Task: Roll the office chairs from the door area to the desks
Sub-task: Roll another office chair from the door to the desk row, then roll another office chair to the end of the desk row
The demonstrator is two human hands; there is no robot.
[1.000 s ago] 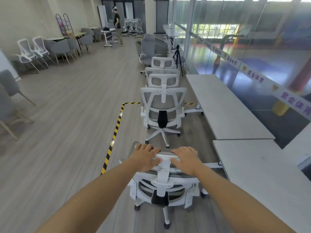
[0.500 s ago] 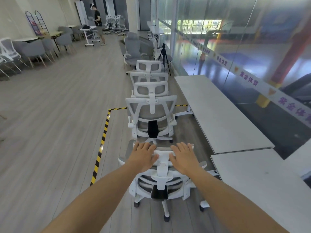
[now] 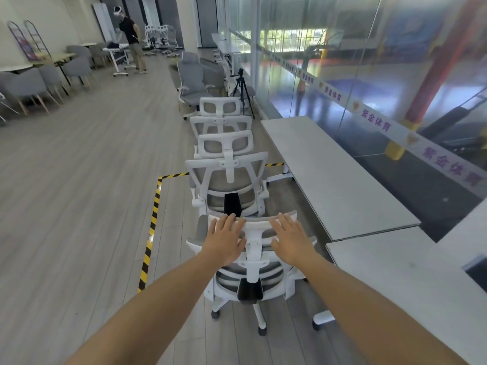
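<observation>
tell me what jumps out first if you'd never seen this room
Two bare arms reach in from the bottom, the left hand and right hand laid flat on the headrest of a white office chair. Just ahead a file of matching chairs runs up the middle, with long grey desks to its right and striped floor tape to its left.

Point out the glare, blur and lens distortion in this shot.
Head view: daylight and reflections wash over the glass wall at right. Head view again: the wide lens skews the desk edges and stretches the forearms at the bottom. Same view: the left hand, right hand and near chair are sharp, while the floor at left looks soft.
</observation>
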